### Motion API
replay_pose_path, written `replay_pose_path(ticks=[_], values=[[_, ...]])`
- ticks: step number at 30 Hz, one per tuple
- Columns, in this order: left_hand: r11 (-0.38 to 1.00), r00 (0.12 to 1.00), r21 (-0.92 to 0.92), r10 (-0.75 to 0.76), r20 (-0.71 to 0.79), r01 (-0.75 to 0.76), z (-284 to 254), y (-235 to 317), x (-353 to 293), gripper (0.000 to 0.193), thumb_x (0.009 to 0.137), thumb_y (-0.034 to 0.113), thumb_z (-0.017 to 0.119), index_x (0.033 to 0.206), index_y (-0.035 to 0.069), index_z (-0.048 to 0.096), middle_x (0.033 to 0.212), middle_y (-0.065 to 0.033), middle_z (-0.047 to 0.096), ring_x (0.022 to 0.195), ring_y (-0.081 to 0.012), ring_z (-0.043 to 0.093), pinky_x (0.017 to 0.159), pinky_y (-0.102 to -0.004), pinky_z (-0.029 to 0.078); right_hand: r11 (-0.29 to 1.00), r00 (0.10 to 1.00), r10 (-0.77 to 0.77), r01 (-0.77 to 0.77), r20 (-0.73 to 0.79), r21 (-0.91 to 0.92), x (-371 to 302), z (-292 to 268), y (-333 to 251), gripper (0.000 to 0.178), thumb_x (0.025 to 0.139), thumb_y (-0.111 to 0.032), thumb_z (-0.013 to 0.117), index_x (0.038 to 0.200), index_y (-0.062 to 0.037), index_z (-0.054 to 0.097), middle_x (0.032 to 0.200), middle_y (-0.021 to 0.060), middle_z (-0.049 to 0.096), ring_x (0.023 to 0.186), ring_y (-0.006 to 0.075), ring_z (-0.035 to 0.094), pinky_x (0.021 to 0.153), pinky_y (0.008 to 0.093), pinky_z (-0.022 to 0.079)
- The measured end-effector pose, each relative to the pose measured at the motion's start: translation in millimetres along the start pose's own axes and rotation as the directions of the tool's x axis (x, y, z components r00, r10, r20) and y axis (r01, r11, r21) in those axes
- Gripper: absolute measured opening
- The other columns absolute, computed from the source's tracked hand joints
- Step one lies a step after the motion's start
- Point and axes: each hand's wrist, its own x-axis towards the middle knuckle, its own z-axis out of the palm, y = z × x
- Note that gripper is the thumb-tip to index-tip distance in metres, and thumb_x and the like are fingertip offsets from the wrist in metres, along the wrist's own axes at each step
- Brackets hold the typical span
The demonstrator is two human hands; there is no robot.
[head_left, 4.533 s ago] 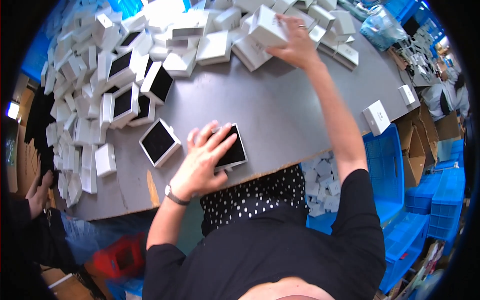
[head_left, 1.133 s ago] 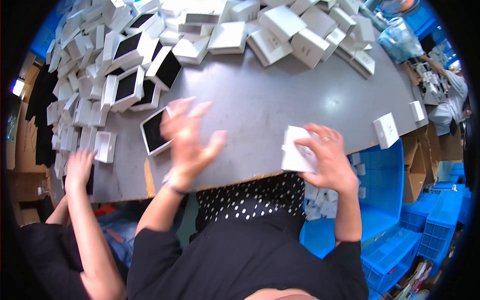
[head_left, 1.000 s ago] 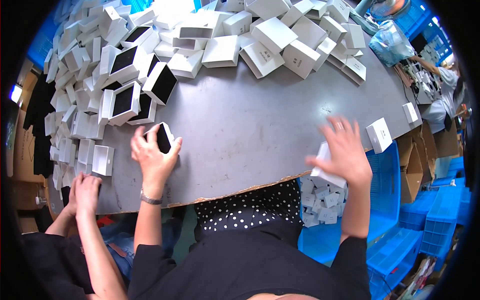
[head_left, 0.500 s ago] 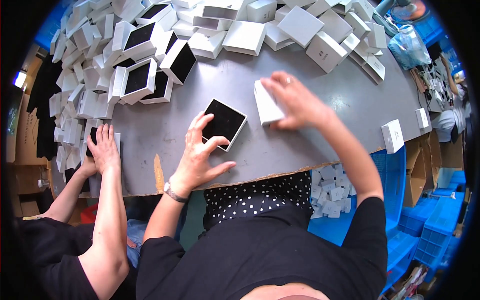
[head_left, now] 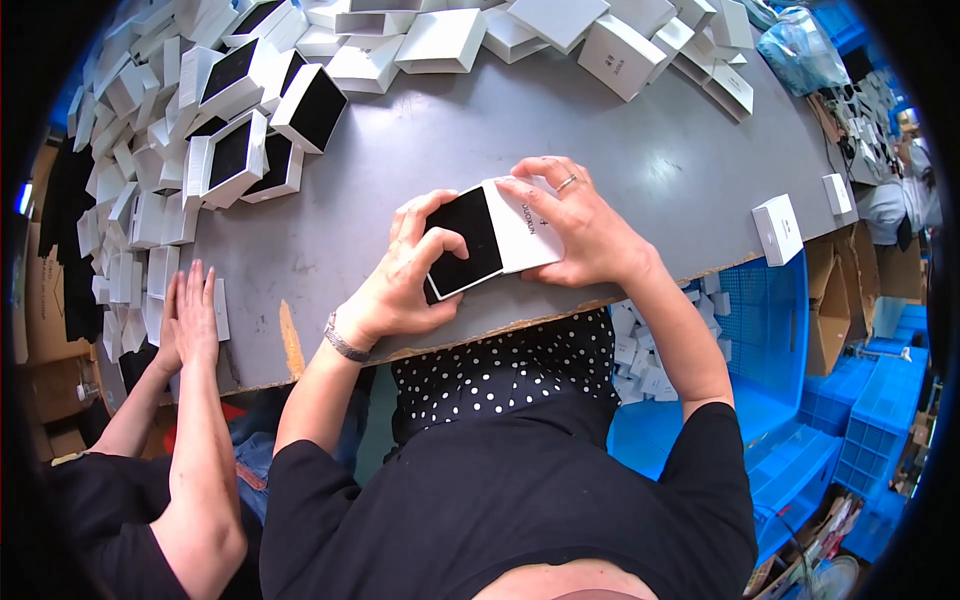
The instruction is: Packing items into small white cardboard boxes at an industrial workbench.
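The square black-lined box tray (head_left: 462, 243) is pinched by the left hand (head_left: 405, 280) at the frame's middle, fingers curled over its top edge; the flat white cardboard lid (head_left: 525, 222) is pressed under the right hand (head_left: 580, 225), fingers spread. Lid and tray touch, side by side, the lid to the right. Bare grey tabletop (head_left: 440, 140) is left above; the table edge runs just below.

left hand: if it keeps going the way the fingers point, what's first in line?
The left hand points up-right across the black-topped tray; straight on, it would likely first meet the white sleeve under the right hand.
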Motion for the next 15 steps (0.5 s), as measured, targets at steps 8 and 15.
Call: replay_pose_path(ticks=[8,15], values=[[0.988,0.992,-0.153,0.017,0.127,0.003,-1,-3,6,0.054,0.061,0.004,0.078,0.109,0.011,0.053,0.149,-0.0192,0.038,0.138,-0.0428,0.035,0.116,-0.0500,0.032,0.997,1.000,0.025,-0.026,0.017,0.068,-20,-5,-1,0.098,0.054,-0.022,0.089,0.144,-0.0135,0.053,0.140,0.0159,0.046,0.133,0.0389,0.042,0.110,0.0510,0.039],[0.952,0.995,-0.298,-0.039,0.094,0.066,1,-1,7,0.078,0.065,0.015,0.083,0.131,0.010,0.042,0.146,-0.0198,0.038,0.139,-0.0401,0.035,0.117,-0.0497,0.032,0.990,0.997,-0.040,0.030,0.068,0.139,-12,-9,-5,0.091,0.055,-0.022,0.085,0.140,-0.0120,0.056,0.137,0.0198,0.049,0.131,0.0423,0.044,0.112,0.0520,0.036]])
